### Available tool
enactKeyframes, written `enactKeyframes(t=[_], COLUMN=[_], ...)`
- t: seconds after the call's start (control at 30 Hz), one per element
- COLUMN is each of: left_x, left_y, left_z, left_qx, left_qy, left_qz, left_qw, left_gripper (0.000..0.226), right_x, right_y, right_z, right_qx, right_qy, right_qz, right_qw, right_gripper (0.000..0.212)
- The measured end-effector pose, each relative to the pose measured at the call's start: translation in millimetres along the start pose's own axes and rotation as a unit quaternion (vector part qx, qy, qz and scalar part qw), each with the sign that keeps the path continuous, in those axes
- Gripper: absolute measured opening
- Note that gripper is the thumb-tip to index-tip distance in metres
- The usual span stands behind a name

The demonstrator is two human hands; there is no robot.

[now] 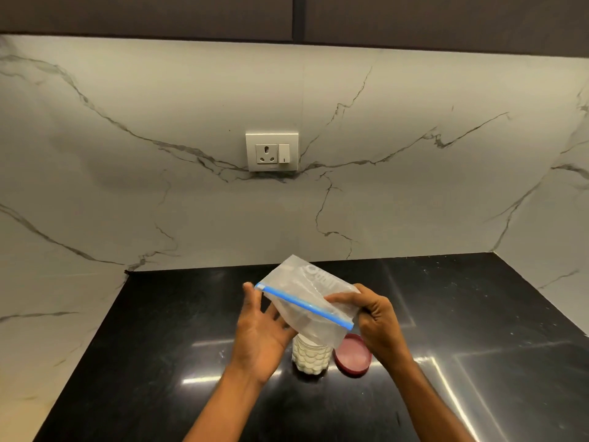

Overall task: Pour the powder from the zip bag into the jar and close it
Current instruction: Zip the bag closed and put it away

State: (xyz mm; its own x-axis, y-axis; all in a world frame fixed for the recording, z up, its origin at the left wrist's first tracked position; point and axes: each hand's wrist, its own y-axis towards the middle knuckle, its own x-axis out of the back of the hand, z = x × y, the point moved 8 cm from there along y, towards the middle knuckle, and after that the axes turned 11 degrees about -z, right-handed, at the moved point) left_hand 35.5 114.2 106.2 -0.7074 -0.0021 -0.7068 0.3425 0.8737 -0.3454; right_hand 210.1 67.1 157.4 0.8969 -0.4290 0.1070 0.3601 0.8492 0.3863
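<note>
A clear zip bag with a blue zip strip hangs tilted in the air above the jar. My right hand pinches its right side near the strip. My left hand is spread with straight fingers against the bag's left lower side. The bag looks almost empty. Below it stands a clear textured jar filled with white powder, its mouth hidden by the bag. A pink round lid lies flat on the black counter just right of the jar.
The black glossy counter runs back to a white marbled wall with a socket and switch plate. The wall also closes in on the left and right sides. Dark cupboards hang above.
</note>
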Motion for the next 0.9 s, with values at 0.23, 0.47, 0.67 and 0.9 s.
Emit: enactKeyframes(t=[0.23, 0.47, 0.67, 0.9], left_x=[-13.9, -41.3, -62.7, -52.3], left_y=[22.2, 32.7, 30.4, 30.5], left_z=[-15.2, -51.1, -53.3, -68.3], left_qx=[-0.084, -0.160, -0.174, -0.213], left_qy=[0.104, 0.224, 0.272, 0.268], left_qz=[-0.084, 0.010, 0.063, 0.020], left_qw=[0.987, 0.961, 0.944, 0.939], left_gripper=[0.112, 0.107, 0.108, 0.097], right_x=[-5.9, 12.4, -18.1, -22.0], right_y=[-12.8, 9.6, 27.2, 29.5], right_z=[4.7, -1.3, 14.6, 17.4], right_qx=[0.108, -0.107, -0.129, -0.135], right_qy=[-0.172, -0.041, -0.017, 0.027], right_qz=[0.055, 0.142, 0.131, 0.084], right_qw=[0.978, 0.983, 0.983, 0.987], right_gripper=[0.046, 0.085, 0.042, 0.024])
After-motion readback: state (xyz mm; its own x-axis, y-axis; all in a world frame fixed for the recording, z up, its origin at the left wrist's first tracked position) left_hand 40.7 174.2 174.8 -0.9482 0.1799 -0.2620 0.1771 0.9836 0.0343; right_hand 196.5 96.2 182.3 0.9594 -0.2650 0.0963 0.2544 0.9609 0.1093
